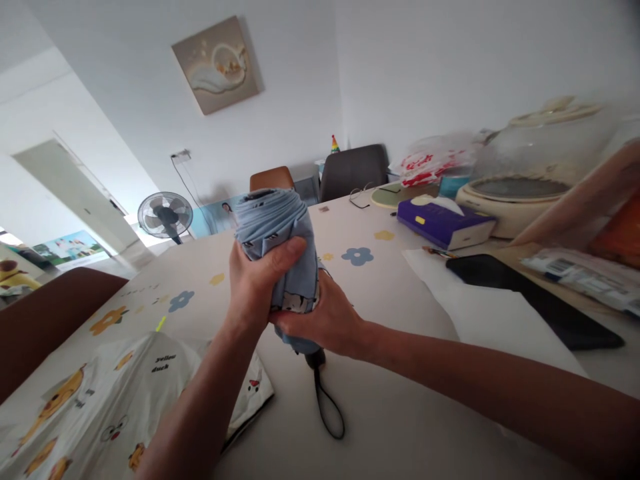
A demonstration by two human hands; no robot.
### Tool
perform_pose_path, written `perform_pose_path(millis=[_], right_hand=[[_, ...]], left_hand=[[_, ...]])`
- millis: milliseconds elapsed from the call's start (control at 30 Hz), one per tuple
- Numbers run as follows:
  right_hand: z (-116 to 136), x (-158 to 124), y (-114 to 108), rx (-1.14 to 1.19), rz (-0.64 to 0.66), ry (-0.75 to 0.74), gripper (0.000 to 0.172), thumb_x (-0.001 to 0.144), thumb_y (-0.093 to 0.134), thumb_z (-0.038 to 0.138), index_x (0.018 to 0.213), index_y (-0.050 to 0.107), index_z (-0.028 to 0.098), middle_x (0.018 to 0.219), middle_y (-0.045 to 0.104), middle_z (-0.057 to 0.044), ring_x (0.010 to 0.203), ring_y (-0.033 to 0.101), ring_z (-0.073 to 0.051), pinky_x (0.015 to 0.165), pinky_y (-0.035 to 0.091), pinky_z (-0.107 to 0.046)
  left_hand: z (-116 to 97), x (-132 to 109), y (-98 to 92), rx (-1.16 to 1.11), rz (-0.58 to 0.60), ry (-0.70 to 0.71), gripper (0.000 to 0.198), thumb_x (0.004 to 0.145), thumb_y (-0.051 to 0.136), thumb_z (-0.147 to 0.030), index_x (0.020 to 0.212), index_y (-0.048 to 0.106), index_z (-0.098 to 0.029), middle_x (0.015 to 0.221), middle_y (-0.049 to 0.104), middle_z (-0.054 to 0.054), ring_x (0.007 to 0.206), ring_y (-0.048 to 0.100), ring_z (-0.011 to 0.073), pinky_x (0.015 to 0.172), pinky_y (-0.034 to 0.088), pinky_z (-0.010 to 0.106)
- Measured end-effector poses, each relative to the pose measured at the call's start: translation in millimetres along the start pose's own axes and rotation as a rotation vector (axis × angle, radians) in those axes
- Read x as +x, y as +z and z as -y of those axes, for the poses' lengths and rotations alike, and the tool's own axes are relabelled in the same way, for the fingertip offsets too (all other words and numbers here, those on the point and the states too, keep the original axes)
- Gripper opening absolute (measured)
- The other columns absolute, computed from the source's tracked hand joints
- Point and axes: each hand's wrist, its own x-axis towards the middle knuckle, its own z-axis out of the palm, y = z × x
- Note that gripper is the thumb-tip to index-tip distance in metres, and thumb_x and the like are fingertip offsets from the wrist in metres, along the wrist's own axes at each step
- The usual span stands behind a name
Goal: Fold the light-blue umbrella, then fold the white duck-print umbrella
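A person's two bare hands hold a folded light-blue umbrella (277, 230) upright above the middle of a tabletop (390, 413). The left hand (256, 280) is closed around the bundled fabric, thumb across the front; the right hand (325, 319) grips the lower end from beneath. A black handle with a wrist strap (327, 407) hangs below the hands, the loop lying on the tabletop. The tabletop is covered in a pale cloth printed with blue and yellow flowers. At the lower left lies a white cloth (125, 393) with cartoon ducks and the words "yellow duck". To the right sit a purple tissue box (443, 223), a white sheet of paper (480, 313) and a dark phone (535, 297) on it. Behind them stand a round appliance with a clear domed lid (525, 180) and a plastic bag with red print (425, 163) too blurred to read. Across the tabletop are two chairs (353, 170), a standing fan (165, 215) and a framed picture (217, 65) on the white wall.
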Motion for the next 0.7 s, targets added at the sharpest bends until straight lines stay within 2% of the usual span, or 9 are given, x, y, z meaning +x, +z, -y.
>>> perform_pose_path(millis=[100,333,500,700], right_hand=[[-2.0,-0.5,1.2,0.022,0.002,0.003,0.025,0.059,0.067,0.025,0.078,0.052,0.017,0.071,0.059,-0.001,0.062,0.055,-0.013,0.054,0.047,-0.024],[-10.9,-0.6,6.0,-0.042,-0.073,0.021,0.031,0.057,0.068,0.028,0.083,0.055,0.017,0.078,0.062,-0.003,0.070,0.058,-0.016,0.062,0.048,-0.027],[-9.0,0.4,4.6,0.056,-0.002,0.035,0.021,0.059,0.066,0.023,0.076,0.054,0.017,0.067,0.058,0.000,0.061,0.055,-0.014,0.055,0.048,-0.025],[5.5,6.2,-5.5,0.241,0.059,0.098,0.011,0.065,0.063,0.021,0.067,0.054,0.017,0.061,0.055,0.002,0.055,0.052,-0.010,0.050,0.045,-0.022]], left_hand=[[1.5,0.3,0.9,-0.034,0.015,-0.004,0.032,0.053,0.074,-0.028,0.083,0.063,-0.019,0.079,0.067,0.002,0.088,0.062,0.0250,0.072,0.052,0.031],[5.8,3.6,-2.8,-0.064,0.017,-0.036,0.035,0.053,0.073,-0.024,0.086,0.063,-0.019,0.076,0.067,0.000,0.086,0.064,0.0231,0.072,0.053,0.028],[8.1,4.2,-4.5,-0.002,0.003,-0.044,0.034,0.056,0.073,-0.028,0.087,0.062,-0.019,0.077,0.067,0.002,0.083,0.064,0.0233,0.069,0.053,0.029],[9.8,11.7,-4.9,-0.054,0.111,-0.057,0.040,0.063,0.068,-0.044,0.094,0.062,-0.019,0.090,0.067,0.005,0.095,0.061,0.0243,0.076,0.050,0.029]])
